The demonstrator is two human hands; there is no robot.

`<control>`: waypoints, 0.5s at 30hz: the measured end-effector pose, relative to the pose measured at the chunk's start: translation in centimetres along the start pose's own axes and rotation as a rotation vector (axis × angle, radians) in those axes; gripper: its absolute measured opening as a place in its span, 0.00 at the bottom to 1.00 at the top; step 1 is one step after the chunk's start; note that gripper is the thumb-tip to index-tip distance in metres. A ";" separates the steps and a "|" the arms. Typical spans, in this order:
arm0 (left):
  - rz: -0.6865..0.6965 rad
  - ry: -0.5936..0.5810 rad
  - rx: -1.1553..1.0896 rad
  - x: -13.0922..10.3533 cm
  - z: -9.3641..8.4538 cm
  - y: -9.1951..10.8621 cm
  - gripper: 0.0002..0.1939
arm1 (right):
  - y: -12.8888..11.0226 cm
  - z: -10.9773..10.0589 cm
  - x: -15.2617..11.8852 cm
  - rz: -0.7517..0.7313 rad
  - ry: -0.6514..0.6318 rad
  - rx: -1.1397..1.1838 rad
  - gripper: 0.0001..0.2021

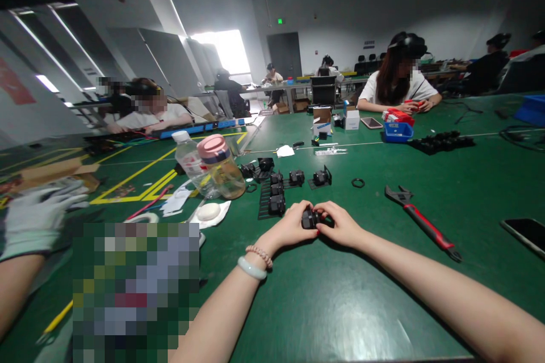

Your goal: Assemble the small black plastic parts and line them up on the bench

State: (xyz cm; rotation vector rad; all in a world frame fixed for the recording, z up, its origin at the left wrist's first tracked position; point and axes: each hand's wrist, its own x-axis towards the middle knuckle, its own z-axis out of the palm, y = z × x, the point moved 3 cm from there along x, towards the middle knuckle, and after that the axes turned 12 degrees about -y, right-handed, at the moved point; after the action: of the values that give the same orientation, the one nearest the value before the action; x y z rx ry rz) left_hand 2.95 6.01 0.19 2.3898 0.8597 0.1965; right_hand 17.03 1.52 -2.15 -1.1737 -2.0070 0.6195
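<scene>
Just above the green table, a small black plastic fitting (pixel 310 219) is held between my two hands. My left hand (pixel 293 222) has its fingers closed round the fitting's left side. From the right, my right hand (pixel 338 223) pinches at the same fitting; a dark curved edge shows between its thumb and fingers, too small to make out. Similar black fittings with flat flanges (pixel 276 204) stand in a cluster just beyond my left hand, and another fitting (pixel 321 176) sits farther out. A loose black ring nut (pixel 358 182) lies beyond my right hand.
An adjustable wrench (pixel 426 229) with red-black handle and a phone (pixel 528 235) lie at right. A pink-lidded bottle (pixel 221 167), a clear bottle (pixel 189 161) and a white round object (pixel 208 211) stand left. A co-worker's gloved hand (pixel 36 218) is far left; a blue bin (pixel 398 131) stands ahead.
</scene>
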 end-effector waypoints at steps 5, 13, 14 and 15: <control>0.003 0.001 0.015 0.0 0.0 -0.1 0.25 | 0.1 0.0 0.0 0.008 -0.007 -0.011 0.17; 0.027 0.002 0.040 -0.1 0.1 -0.3 0.25 | 0.5 0.4 0.1 0.025 -0.016 -0.018 0.16; 0.028 0.004 0.043 -0.2 0.1 -0.3 0.25 | 0.6 0.4 0.1 0.025 -0.019 -0.020 0.16; 0.029 0.006 0.045 -0.1 0.1 -0.3 0.25 | 0.6 0.4 0.1 0.025 -0.019 -0.023 0.15</control>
State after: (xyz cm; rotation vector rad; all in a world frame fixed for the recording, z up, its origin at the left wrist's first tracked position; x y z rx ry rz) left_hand 2.69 6.08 -0.05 2.4457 0.8412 0.1971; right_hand 17.00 1.89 -2.83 -1.2124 -2.0236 0.6239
